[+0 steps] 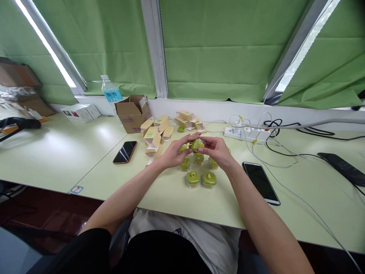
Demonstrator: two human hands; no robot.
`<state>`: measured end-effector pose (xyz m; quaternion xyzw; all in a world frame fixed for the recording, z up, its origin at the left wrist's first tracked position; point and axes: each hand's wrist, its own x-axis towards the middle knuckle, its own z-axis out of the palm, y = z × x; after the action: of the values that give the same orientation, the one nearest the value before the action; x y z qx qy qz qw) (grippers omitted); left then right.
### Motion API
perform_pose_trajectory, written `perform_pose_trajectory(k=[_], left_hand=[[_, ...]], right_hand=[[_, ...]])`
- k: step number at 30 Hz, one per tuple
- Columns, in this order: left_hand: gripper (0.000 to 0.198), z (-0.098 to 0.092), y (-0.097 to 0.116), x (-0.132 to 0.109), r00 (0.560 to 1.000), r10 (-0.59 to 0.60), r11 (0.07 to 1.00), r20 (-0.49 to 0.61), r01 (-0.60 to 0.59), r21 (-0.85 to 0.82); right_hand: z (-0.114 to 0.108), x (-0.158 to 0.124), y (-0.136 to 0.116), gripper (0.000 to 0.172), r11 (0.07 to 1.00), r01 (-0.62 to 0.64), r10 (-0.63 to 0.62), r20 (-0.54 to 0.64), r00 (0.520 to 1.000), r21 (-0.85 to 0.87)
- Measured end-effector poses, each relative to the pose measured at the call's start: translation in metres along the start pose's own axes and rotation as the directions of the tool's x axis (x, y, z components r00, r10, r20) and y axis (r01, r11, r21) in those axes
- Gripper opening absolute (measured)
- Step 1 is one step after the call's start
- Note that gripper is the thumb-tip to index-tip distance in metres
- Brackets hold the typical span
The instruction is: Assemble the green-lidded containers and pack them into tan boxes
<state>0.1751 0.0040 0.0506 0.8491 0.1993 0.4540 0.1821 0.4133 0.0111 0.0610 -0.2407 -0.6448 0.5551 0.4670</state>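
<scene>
At far left, stacked cartons (18, 74) are cut off by the frame, and the black object (19, 123) below them is too partial to identify. The bottle (111, 91) is partly hidden by the cardboard box (133, 116). Opened small boxes (154, 135) overlap, their count unclear. The left hand (174, 153) curls its fingers over a green-lidded container (195, 144), held above the table (168, 196) near its middle; the right hand (218, 150) pinches its other side, and fingers cover much of it. Both hands screen some of the other containers (209, 180) beneath. At right, a black slab (345, 167) runs out of frame. Bare surface spreads around the left phone (124, 152); an open strip lies between the nearest containers and the front edge; beside the right phone (261, 182), a white cable (296, 199) crosses to that edge
</scene>
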Motion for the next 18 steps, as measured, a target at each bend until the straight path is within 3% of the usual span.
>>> perform_pose_trajectory(k=[7,9,12,14,16,18], left_hand=[[0.058,-0.004,0.002,0.007,0.993,0.013,0.996,0.114,-0.023,0.088],[0.064,-0.008,-0.001,0.008,0.999,-0.015,0.995,0.051,0.010,0.101],[0.067,-0.017,-0.011,0.008,0.982,-0.110,0.989,-0.151,0.124,0.085],[0.055,-0.023,-0.019,0.008,0.925,-0.241,0.962,-0.292,0.268,0.055],[0.041,-0.029,-0.023,0.008,0.837,-0.406,0.893,-0.367,0.449,0.037],[0.033,-0.033,-0.024,0.009,0.773,-0.528,0.796,-0.351,0.595,0.113]], right_hand=[[0.000,0.004,0.003,0.060,0.999,0.022,-0.022,0.003,1.000,-0.040],[-0.002,0.007,0.004,0.063,0.999,0.044,-0.046,-0.043,0.998,-0.026],[-0.018,0.019,0.006,0.063,0.993,0.075,-0.093,-0.208,0.974,-0.093],[-0.036,0.029,0.008,0.062,0.974,0.038,-0.113,-0.331,0.937,-0.225],[-0.055,0.039,0.010,0.057,0.915,-0.090,-0.094,-0.427,0.899,-0.393],[-0.069,0.046,0.013,0.053,0.746,-0.302,-0.008,-0.462,0.887,-0.593]])
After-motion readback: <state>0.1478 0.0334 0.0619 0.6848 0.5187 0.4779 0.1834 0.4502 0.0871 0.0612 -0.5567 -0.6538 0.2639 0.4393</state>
